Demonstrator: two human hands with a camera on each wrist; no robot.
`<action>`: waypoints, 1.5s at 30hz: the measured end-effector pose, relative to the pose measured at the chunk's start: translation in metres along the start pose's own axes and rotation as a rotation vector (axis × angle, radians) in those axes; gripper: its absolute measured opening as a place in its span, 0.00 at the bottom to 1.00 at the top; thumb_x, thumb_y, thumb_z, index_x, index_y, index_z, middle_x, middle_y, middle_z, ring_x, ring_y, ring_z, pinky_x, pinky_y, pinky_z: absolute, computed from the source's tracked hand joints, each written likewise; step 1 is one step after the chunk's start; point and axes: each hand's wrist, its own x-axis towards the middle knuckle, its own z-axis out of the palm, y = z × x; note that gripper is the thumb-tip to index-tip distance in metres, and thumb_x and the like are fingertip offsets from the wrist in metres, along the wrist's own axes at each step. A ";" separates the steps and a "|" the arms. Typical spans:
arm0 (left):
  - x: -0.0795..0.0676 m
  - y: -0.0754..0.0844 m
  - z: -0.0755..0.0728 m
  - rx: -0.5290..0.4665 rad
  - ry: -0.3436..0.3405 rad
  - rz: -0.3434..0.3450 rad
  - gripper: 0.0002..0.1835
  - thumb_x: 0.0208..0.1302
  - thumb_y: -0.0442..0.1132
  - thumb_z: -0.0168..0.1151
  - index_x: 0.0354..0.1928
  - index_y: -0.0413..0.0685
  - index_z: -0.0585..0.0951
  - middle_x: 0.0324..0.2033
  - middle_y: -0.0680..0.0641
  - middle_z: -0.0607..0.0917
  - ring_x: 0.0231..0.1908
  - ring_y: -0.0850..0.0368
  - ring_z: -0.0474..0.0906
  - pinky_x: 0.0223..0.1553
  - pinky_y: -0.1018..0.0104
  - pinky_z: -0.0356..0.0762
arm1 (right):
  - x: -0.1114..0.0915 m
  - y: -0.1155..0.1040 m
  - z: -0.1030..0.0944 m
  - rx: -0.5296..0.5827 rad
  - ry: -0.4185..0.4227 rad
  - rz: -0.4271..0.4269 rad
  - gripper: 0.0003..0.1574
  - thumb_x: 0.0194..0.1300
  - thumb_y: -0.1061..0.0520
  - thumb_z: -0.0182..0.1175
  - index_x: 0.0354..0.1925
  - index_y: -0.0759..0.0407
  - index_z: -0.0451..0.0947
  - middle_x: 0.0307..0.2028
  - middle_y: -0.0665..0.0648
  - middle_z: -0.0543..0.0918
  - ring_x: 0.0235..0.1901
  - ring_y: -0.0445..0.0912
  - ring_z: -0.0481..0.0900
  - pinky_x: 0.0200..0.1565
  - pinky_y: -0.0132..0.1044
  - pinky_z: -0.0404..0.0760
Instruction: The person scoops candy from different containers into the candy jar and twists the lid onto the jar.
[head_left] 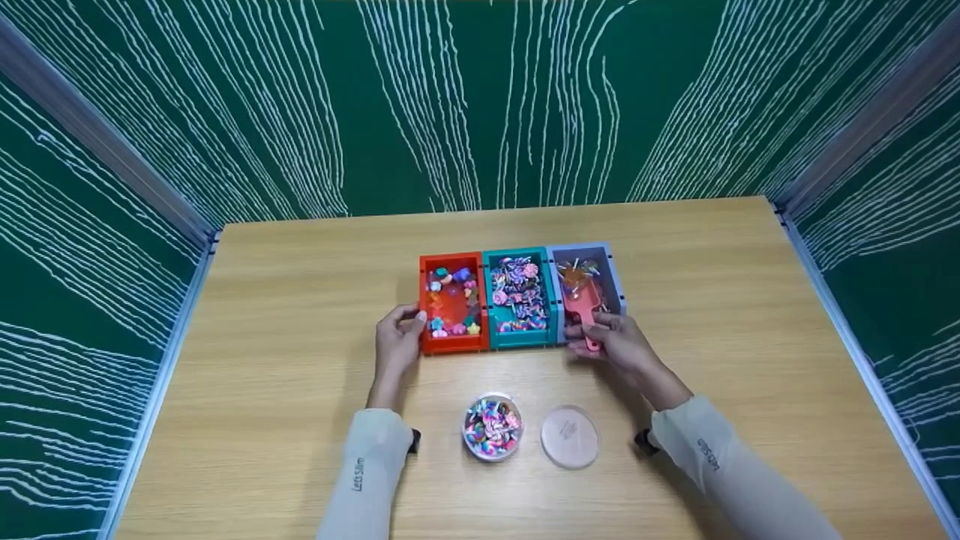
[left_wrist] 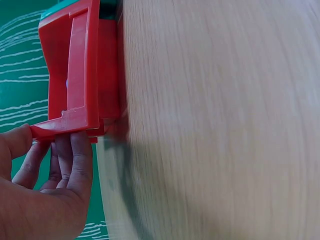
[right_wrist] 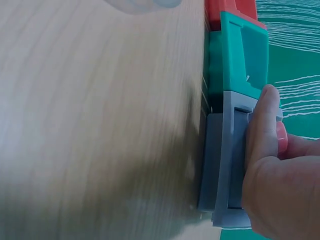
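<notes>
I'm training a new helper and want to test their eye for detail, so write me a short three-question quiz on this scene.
1. True or false: the left hand grips the red bin.

2. Multiple choice: the right hand holds a pink scoop. Which bin is its head in?
A) the red bin
B) the grey bin
C) the teal bin

3. Fill in the blank: in the head view, the round lid lies to the ____ of the open tub.

Key: 1. True. 2. B. 3. Right.
</notes>
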 end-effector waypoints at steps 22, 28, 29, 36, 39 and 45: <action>-0.001 -0.002 0.000 -0.024 0.004 0.004 0.13 0.72 0.27 0.63 0.54 0.25 0.83 0.46 0.32 0.87 0.40 0.54 0.84 0.36 0.72 0.78 | -0.002 0.014 -0.004 0.049 -0.017 -0.004 0.29 0.85 0.64 0.45 0.77 0.73 0.57 0.49 0.59 0.90 0.44 0.50 0.91 0.51 0.41 0.87; -0.002 -0.002 0.000 -0.051 0.007 -0.007 0.13 0.72 0.27 0.63 0.54 0.25 0.82 0.43 0.34 0.88 0.37 0.59 0.82 0.35 0.72 0.78 | -0.002 0.017 -0.003 0.089 -0.021 -0.014 0.28 0.84 0.67 0.43 0.76 0.74 0.58 0.47 0.57 0.90 0.42 0.47 0.91 0.51 0.40 0.88; -0.001 -0.002 0.000 -0.051 0.008 -0.013 0.13 0.72 0.27 0.63 0.54 0.25 0.82 0.43 0.34 0.88 0.37 0.58 0.82 0.35 0.72 0.78 | -0.003 0.017 -0.003 0.099 -0.019 -0.013 0.28 0.84 0.67 0.43 0.76 0.74 0.58 0.46 0.57 0.91 0.41 0.47 0.90 0.50 0.40 0.88; -0.001 -0.002 0.000 -0.040 0.007 -0.023 0.13 0.73 0.27 0.63 0.55 0.25 0.82 0.46 0.33 0.87 0.42 0.53 0.84 0.37 0.71 0.79 | -0.001 0.011 -0.001 0.094 0.015 0.032 0.27 0.84 0.65 0.44 0.76 0.72 0.61 0.45 0.58 0.91 0.42 0.48 0.91 0.50 0.39 0.88; -0.001 -0.002 0.001 -0.029 0.007 -0.018 0.13 0.73 0.28 0.63 0.55 0.26 0.83 0.47 0.32 0.87 0.43 0.50 0.84 0.37 0.71 0.79 | 0.001 0.006 0.000 0.069 0.023 0.057 0.28 0.85 0.63 0.45 0.77 0.70 0.61 0.45 0.57 0.91 0.45 0.50 0.91 0.52 0.39 0.87; -0.001 -0.001 0.000 0.011 -0.007 -0.043 0.14 0.75 0.30 0.62 0.57 0.30 0.83 0.52 0.33 0.86 0.49 0.44 0.83 0.43 0.66 0.81 | 0.004 0.001 0.001 0.062 0.014 0.051 0.29 0.85 0.64 0.43 0.78 0.72 0.58 0.45 0.57 0.90 0.43 0.48 0.91 0.52 0.40 0.87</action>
